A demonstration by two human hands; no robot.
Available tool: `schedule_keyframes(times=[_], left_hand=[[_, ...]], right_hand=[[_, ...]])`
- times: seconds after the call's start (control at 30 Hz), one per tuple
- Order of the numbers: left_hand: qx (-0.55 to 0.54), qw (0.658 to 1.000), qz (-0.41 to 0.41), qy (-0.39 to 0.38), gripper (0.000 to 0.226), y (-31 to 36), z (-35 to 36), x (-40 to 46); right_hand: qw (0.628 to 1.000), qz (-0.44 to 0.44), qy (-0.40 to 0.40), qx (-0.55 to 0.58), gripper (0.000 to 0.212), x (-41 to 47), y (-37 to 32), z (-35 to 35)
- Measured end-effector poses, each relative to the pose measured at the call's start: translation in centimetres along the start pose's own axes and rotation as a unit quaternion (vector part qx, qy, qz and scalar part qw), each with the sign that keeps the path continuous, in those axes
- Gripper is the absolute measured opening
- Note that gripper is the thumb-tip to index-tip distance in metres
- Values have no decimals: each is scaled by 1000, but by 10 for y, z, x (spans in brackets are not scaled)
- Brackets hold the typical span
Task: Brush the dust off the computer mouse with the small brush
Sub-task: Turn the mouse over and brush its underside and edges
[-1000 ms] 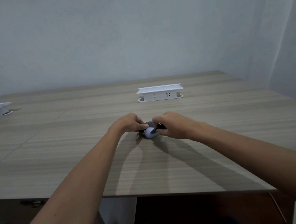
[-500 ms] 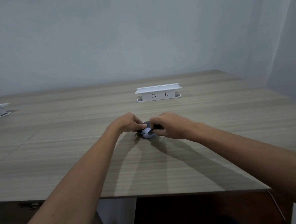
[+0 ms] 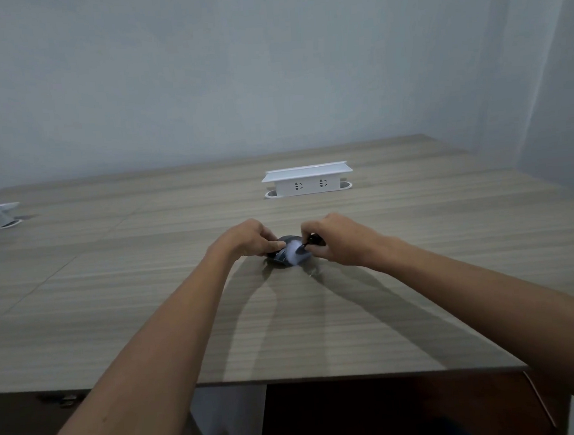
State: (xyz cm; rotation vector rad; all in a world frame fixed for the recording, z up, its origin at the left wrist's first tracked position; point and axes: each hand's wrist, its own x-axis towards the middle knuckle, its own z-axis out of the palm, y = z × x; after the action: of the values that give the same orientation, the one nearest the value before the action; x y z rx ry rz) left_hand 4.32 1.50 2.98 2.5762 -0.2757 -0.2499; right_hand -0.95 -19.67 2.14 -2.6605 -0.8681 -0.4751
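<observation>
From the head camera, the computer mouse point(image 3: 286, 256), a dark rounded shell with a smooth sheen, sits on the wood-grain laminate surface point(image 3: 151, 326) between both hands, its long axis seeming to run near-left to far-right, though which end is the front cannot be told. The left hand point(image 3: 246, 238) pinches its left side. The right hand point(image 3: 337, 239) grips the small brush point(image 3: 301, 248), black handle angled down-left, pale bristles touching the shell's top; a white boxy socket unit point(image 3: 307, 180) stands well beyond.

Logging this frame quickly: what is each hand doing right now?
Left hand: closed on the mouse.
Right hand: closed on the small brush.
</observation>
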Motion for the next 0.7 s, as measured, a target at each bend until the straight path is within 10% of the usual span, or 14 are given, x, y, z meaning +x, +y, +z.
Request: schedule_keyframes(times=[0.7], left_hand=[[-44,999,9,15,43,20,13,-7]], right_hand=[[970,147,190,38,16,-41,33,-2]])
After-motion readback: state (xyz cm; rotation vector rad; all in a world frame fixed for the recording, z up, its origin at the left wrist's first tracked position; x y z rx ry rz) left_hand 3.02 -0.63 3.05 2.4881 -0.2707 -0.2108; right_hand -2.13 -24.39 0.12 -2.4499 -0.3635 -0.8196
